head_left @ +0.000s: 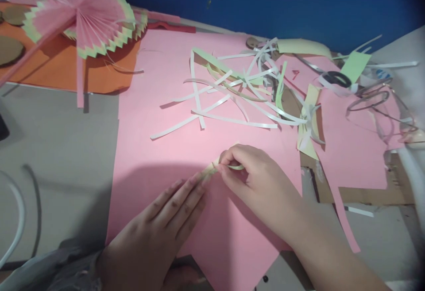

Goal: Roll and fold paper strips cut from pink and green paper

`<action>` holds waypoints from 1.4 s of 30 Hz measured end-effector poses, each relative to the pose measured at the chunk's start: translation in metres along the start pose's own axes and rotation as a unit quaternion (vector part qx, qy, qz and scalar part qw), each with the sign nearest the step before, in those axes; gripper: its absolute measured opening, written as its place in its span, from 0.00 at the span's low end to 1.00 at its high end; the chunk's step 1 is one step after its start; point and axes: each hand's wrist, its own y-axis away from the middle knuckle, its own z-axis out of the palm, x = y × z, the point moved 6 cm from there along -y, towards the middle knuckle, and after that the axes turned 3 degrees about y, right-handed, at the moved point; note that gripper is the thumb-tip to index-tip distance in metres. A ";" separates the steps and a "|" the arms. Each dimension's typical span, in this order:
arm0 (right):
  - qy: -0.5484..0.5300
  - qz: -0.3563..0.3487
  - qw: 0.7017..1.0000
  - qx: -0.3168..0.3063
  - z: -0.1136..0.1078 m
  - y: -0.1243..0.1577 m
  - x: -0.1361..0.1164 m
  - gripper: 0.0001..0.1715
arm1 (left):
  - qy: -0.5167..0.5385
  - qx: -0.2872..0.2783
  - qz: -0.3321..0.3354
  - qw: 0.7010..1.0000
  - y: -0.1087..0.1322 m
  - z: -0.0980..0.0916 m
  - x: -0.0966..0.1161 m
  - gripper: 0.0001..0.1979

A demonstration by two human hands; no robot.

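My left hand [156,229] lies flat on a large pink paper sheet [159,105], fingers stretched out and pressing down the end of a thin pale strip [210,170]. My right hand [255,180] is closed in a pinch on the same strip, just to the right of the left fingertips. The strip's far end curls under the right fingers. A tangle of white and pale green paper strips [239,92] lies on the pink sheet beyond both hands.
A pleated pink and green paper fan [86,21] rests on an orange sheet [49,65] at the back left. Scissors [368,96] and more scraps lie at the back right. Brown cardboard [365,193] shows at the right. A white curved cable [18,220] lies at the left.
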 end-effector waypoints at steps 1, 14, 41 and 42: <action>0.003 -0.003 1.000 0.002 0.001 0.000 0.000 0.09 | 0.001 -0.004 -0.002 1.000 0.000 0.001 0.000 0.39; 0.067 -0.035 0.996 0.036 0.003 -0.001 -0.005 0.08 | 0.018 0.005 0.001 1.000 0.005 0.004 -0.001 0.39; 0.083 -0.046 0.995 0.028 0.003 -0.002 -0.007 0.08 | 0.022 -0.015 0.008 1.000 -0.004 0.006 -0.002 0.33; 0.086 -0.048 0.995 0.027 0.003 -0.001 -0.007 0.08 | 0.022 -0.014 0.007 1.000 -0.004 0.007 -0.002 0.34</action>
